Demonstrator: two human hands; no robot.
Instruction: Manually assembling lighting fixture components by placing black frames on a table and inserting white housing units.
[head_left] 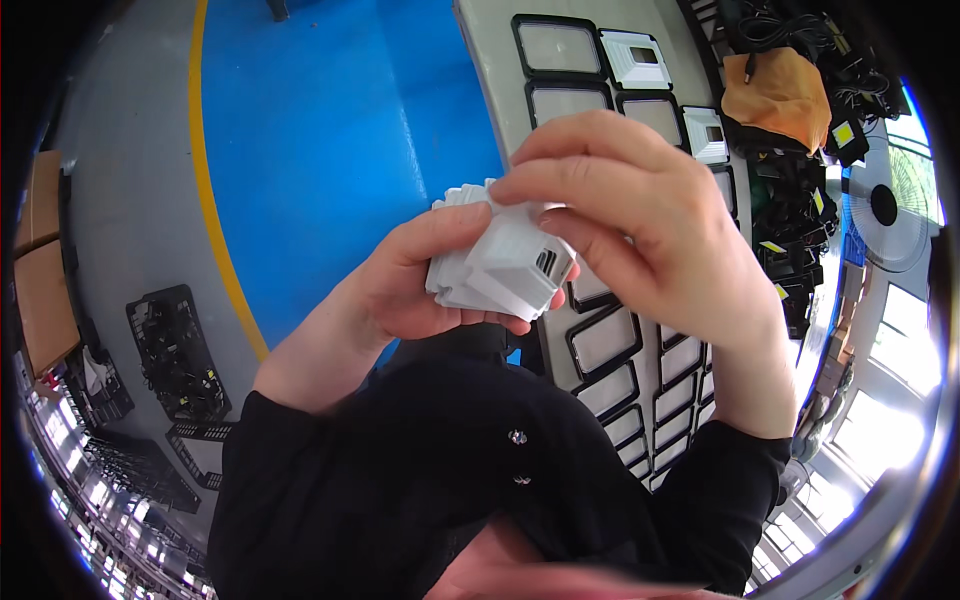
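Note:
A stack of white stepped plastic pieces (515, 250), nested in one another, is held above the gap between my body and the table. My left hand (405, 280) cups the stack from below and the left side, its thumb lying along the upper edge. My right hand (640, 220) comes from the right, with fingertips and thumb closed on the top white piece. A small rectangular opening shows in that piece. Whether the right hand has parted it from the stack I cannot tell.
On the table (490, 50) at right lie rows of black rectangular frames (560, 48); some bear a white stepped piece (635, 60). An orange cloth (775, 100), black lamps and cables crowd the far right, beside a fan (882, 205). Black crates (175, 350) and cardboard boxes (45, 310) stand at left.

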